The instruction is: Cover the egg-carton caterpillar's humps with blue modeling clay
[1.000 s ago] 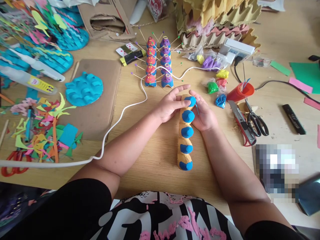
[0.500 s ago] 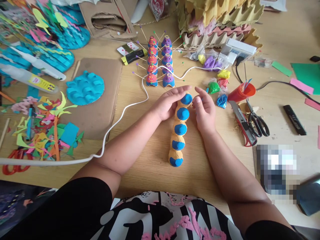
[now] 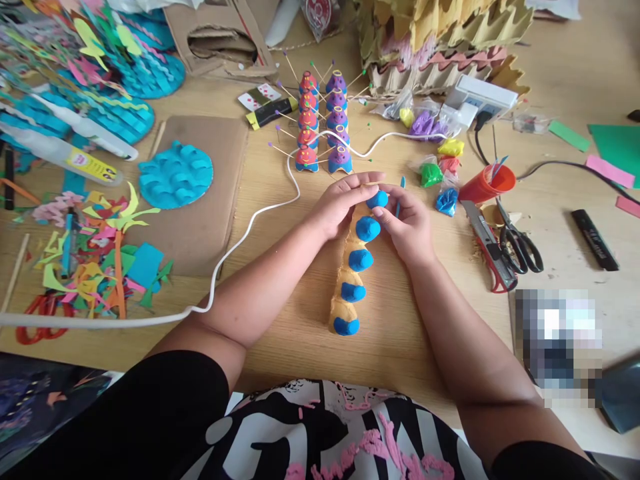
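Note:
A long yellow-orange egg-carton strip (image 3: pixel 345 273) with a blue cap on each bump lies lengthwise before me, its near end tilted a little. My left hand (image 3: pixel 345 203) grips its far end from the left, thumb beside the farthest blue cap. On the right of that same end, my right hand (image 3: pixel 409 223) presses its thumb near the cap, and a thin blue tool (image 3: pixel 403 181) sticks up between its fingers. Beyond my hands stand two rows of painted carton figures, red ones (image 3: pixel 307 137) and purple ones (image 3: pixel 339 137), with pins sticking out.
A white cable (image 3: pixel 255 215) crosses the table and my left forearm. Left are cardboard (image 3: pixel 190 247), a blue disc (image 3: pixel 175 179), paper scraps (image 3: pixel 120 257) and glue bottles (image 3: pixel 83 160). Right are clay bags (image 3: pixel 447 200), a red cup (image 3: pixel 487 184), a cutter (image 3: pixel 493 250) and scissors (image 3: pixel 517 247).
My right hand has moved left and closed onto the strip's far end. The strip has rolled slightly, so its blue caps face more to the right. The view has shifted slightly.

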Available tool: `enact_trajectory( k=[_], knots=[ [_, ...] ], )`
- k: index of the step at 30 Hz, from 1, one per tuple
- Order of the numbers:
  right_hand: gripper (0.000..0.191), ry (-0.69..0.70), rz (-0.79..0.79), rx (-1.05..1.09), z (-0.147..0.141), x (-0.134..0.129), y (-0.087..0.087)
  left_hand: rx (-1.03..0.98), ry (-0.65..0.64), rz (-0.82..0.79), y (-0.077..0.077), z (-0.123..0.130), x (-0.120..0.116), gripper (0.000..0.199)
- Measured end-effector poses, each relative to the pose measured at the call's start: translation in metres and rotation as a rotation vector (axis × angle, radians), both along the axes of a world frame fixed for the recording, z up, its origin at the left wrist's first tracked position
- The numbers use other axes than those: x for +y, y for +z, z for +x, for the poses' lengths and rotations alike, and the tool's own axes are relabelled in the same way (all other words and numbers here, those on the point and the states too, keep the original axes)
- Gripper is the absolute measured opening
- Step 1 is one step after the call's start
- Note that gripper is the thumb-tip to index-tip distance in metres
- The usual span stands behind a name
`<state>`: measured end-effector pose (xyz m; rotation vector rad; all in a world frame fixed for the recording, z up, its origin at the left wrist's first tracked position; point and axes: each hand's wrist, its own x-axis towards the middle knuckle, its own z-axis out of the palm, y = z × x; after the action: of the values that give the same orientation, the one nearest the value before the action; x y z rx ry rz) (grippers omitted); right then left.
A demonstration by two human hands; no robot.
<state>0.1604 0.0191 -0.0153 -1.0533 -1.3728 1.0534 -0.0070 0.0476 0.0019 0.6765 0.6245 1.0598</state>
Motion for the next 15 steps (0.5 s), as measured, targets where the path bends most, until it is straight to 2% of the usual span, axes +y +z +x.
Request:
enact_trajectory(
  k=[6, 11, 15],
  knots=[
    [0.051, -0.010, 0.037, -0.076, -0.0018, -0.0026, 0.0039, 0.077, -0.005, -0.021, 0.0068, 0.0006, -0.0024, 0.040],
    [0.053, -0.031, 0.050, -0.081, -0.0029, -0.0022, 0.0047, 0.060, 0.011, 0.024, 0.0025, 0.0030, -0.0033, 0.043],
    [0.056, 0.009, 0.002, -0.057, -0.0021, -0.0013, 0.0065, 0.083, 0.032, 0.040, 0.0002, 0.0017, -0.0029, 0.040]
  ],
)
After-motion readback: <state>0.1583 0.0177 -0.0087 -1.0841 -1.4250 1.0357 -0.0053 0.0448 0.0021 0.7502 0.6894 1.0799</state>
